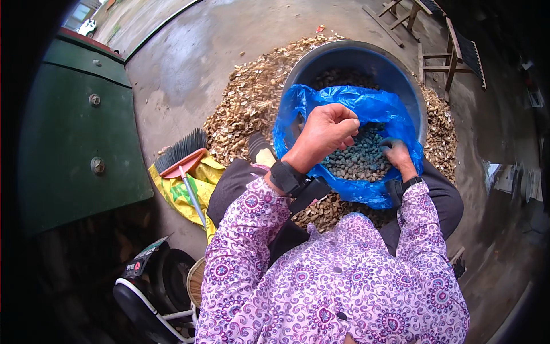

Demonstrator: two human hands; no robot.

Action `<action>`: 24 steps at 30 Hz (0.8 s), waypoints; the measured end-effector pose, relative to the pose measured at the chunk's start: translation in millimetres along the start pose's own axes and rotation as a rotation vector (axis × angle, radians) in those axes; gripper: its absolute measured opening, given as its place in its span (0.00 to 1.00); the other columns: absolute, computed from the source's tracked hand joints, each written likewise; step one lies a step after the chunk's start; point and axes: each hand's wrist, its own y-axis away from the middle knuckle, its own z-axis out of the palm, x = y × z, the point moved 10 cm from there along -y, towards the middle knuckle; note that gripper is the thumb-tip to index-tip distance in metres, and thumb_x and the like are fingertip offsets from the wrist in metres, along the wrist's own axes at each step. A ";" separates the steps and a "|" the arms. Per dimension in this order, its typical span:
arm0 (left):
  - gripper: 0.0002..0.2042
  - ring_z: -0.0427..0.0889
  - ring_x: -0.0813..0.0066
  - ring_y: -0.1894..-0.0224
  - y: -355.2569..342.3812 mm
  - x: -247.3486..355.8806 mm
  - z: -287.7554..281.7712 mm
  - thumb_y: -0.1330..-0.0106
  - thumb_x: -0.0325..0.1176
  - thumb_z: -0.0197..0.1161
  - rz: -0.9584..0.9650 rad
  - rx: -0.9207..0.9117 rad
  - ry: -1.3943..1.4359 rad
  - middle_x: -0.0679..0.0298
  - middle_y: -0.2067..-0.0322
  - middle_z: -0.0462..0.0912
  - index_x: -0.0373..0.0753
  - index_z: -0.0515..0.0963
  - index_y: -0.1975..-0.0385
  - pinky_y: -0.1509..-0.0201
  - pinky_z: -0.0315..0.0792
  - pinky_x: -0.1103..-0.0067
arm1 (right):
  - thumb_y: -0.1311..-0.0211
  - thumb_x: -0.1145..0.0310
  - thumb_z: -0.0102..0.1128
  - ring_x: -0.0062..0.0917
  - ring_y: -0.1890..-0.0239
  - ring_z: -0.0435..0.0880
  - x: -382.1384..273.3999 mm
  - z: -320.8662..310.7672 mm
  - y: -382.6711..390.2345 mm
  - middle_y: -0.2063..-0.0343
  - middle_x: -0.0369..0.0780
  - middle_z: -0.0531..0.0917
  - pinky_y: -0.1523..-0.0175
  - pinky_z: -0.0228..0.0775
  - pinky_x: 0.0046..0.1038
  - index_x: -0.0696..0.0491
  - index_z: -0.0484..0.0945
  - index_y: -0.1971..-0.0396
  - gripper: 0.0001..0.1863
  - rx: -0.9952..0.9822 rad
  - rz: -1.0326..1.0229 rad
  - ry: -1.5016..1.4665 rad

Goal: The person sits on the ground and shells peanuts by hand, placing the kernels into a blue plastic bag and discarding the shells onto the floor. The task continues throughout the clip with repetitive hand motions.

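Note:
My left hand (326, 132) is raised over a blue plastic bag (366, 98) of small nut kernels (352, 160), its thumb and fingers pinched; what they hold, if anything, is hidden. Lower on the right, my right hand (396, 155) is curled at the kernels' edge inside the bag, fingertips partly out of sight, so I cannot make out what it grips. The bag sits in and over the front of a large metal basin (418, 109), with more dark pieces (338, 77) behind it.
Husks (240, 109) are heaped around the basin. A broom (180, 160) lies on a yellow sack (200, 172) at left, beside a green metal box (80, 137). Wooden folding chairs (450, 60) stand at back right. A black-seated object (143, 298) and a basket (195, 281) are at lower left.

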 end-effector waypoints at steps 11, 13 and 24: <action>0.13 0.74 0.80 0.77 -1.2 -11.2 -1.2 0.46 0.34 0.58 -0.017 -0.006 -0.010 0.62 0.75 0.77 0.31 0.73 0.65 0.74 0.69 0.84 | 0.60 0.69 0.58 0.36 0.68 0.77 -78.5 63.0 14.1 0.73 0.45 0.79 0.61 0.68 0.32 0.56 0.78 0.76 0.08 -0.091 -0.331 0.286; 0.12 0.74 0.80 0.77 -1.5 -13.4 -0.5 0.46 0.33 0.59 -0.023 0.005 -0.024 0.63 0.75 0.77 0.32 0.74 0.65 0.73 0.69 0.84 | 0.61 0.71 0.58 0.40 0.70 0.76 -80.4 72.4 16.4 0.74 0.46 0.79 0.65 0.67 0.35 0.56 0.76 0.80 0.06 -0.080 -0.324 0.343; 0.13 0.76 0.79 0.72 2.8 -20.1 12.4 0.50 0.34 0.63 0.082 0.014 -0.444 0.63 0.75 0.78 0.32 0.76 0.68 0.67 0.71 0.82 | 0.46 0.70 0.54 0.10 0.75 0.70 -154.3 6.0 43.9 0.77 0.29 0.75 0.69 0.64 0.15 0.58 0.77 0.66 0.10 -0.333 -0.186 -0.742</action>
